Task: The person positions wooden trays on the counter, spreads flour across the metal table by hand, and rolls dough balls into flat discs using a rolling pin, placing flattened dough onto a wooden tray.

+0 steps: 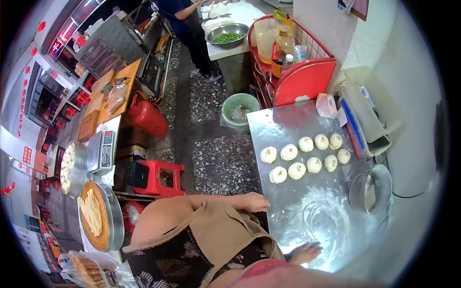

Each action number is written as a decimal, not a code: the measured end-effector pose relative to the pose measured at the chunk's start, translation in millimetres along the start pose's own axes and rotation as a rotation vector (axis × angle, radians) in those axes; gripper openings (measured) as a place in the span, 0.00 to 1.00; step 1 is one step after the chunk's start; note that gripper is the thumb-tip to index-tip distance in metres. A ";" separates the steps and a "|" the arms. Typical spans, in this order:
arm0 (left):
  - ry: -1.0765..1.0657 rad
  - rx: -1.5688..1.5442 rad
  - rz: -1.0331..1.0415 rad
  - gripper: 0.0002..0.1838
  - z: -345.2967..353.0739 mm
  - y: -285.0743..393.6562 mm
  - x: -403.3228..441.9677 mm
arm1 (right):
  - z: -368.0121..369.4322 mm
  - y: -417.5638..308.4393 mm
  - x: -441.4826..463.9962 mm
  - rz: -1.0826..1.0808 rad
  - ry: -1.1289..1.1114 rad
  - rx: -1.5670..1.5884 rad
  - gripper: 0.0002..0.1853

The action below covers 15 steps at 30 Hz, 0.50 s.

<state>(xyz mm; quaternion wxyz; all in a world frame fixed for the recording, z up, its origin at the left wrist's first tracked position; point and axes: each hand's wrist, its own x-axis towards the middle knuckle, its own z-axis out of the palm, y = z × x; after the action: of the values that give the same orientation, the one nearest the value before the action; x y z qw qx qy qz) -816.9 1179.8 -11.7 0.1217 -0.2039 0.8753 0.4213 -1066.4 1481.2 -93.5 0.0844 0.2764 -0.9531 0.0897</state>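
Observation:
My left hand (257,202) is at the near edge of the metal table (288,206), and its fingers are too unclear to make out. Lower down, my right hand (306,253) lies low over the tabletop with its fingers stretched out and nothing in them. White flour (319,216) is smeared in swirls over the metal beside it. Two rows of round, pale filled buns (297,170) sit farther along the table, apart from both hands. Some have brownish tops.
A clear bowl with flour (370,192) and a box of items (362,120) stand by the wall. Bottles fill a red rack (305,81). A green bin (240,108), red stool (165,177) and gas cylinder (146,115) are on the floor. A co-worker (185,33) stands beyond.

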 end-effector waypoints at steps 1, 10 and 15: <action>0.042 -0.030 0.027 0.16 -0.4 1.5 2.1 | -2.7 14.6 15.2 0.146 -0.012 -0.092 0.31; 0.084 -0.245 -0.085 0.13 12.1 -4.8 48.7 | 43.8 -83.8 163.3 -0.199 0.047 -0.315 0.18; 0.017 -0.498 -0.131 0.09 2.4 -1.6 50.8 | 5.4 -172.6 63.7 -0.311 -0.192 0.239 0.30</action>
<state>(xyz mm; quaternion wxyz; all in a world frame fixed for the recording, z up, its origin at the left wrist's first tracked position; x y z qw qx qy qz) -861.1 1167.8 -33.8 0.0874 -0.2873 0.7306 0.6132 -1026.5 1304.0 -63.9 -0.0271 0.4354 -0.8853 0.1611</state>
